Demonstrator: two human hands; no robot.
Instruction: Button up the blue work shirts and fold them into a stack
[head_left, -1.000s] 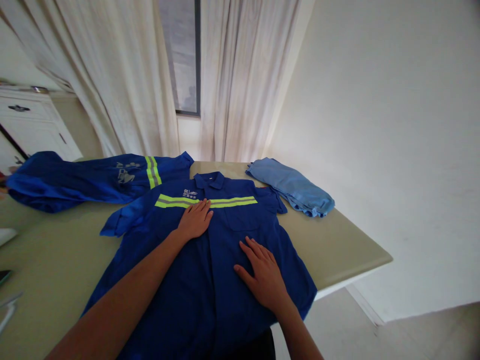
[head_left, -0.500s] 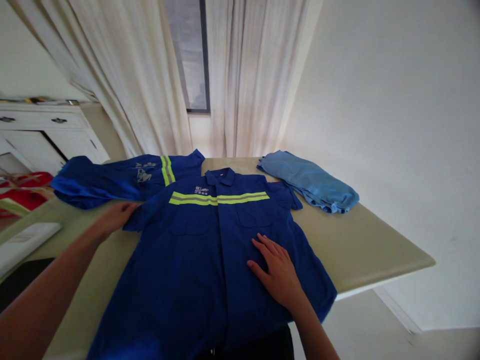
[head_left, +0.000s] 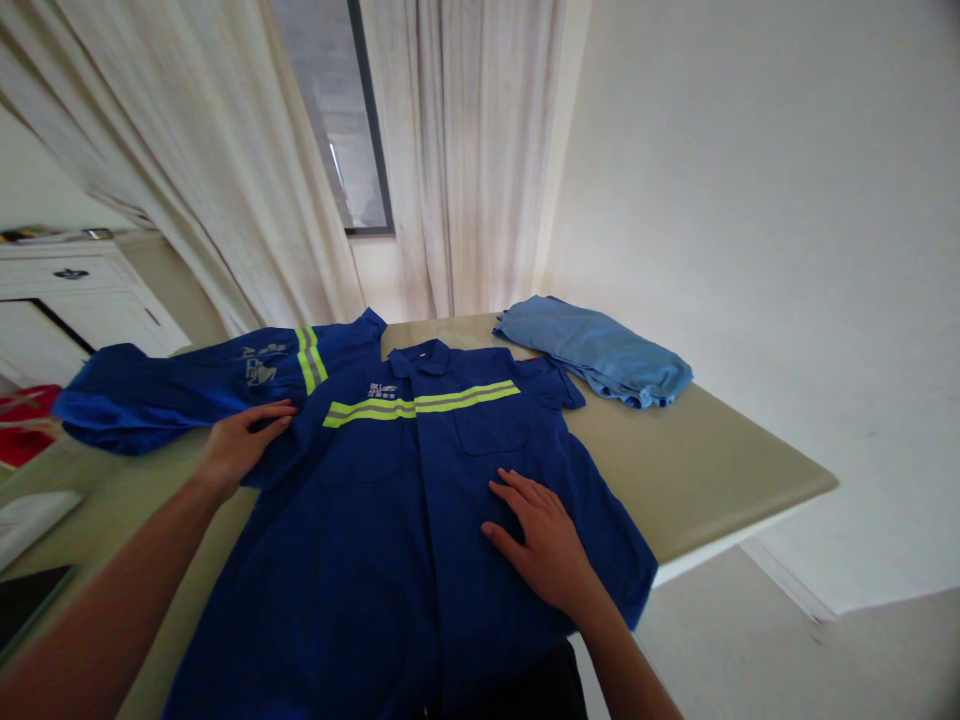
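Observation:
A dark blue work shirt [head_left: 390, 540] with a yellow reflective band lies flat, front up, on the beige table [head_left: 720, 470]. My right hand [head_left: 544, 545] rests flat on the shirt's right side below the chest pocket, fingers spread. My left hand [head_left: 244, 445] is at the shirt's left sleeve, fingers curled over the sleeve's edge. A second dark blue garment [head_left: 202, 385] with a reflective stripe lies just beyond that sleeve, at the back left.
A folded light blue garment [head_left: 596, 350] lies at the table's back right. White curtains [head_left: 450, 150] and a window stand behind. A white cabinet [head_left: 67, 300] is at the left, red fabric [head_left: 22, 425] below it, and a dark phone-like slab [head_left: 30, 600] near the left edge.
My left hand left the shirt's chest and went out to the left sleeve, where its fingers now curl over the cloth. My right hand stayed flat in place.

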